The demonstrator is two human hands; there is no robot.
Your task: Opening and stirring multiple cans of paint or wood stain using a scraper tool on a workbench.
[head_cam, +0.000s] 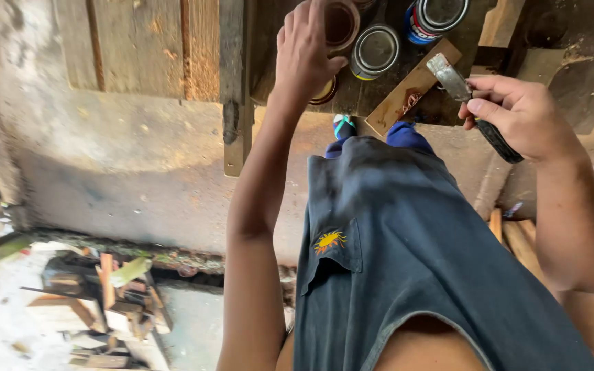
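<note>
Looking down over a dark sleeveless shirt (407,261), the head view takes in a bare concrete floor (139,178) and a dark, stained tabletop (379,96) at the top of the frame, with a heap of wood offcuts (104,302) at lower left.

On the tabletop stand several round tins. A closed tin with a grey lid (375,49) sits just right of an open tin (340,24) holding something brown; a blue-walled tin (436,15) stands further right, cut off by the frame edge. A flat wood strip (410,88) lies slantwise beside them, its long axis running from lower left to upper right.

The left hand (304,51) is wrapped around the near side of the open tin, fingers curled over its wall and thumb pressed at its right; whether the tin is lifted or resting cannot be told.

The right hand (524,113) is closed around the black handle of a flat-bladed tool (472,103), possibly a scraper or brush. Its pale blade end points up and left, toward the wood strip and the tins. The open tin lies well left of that blade, nearer the left hand.
</note>
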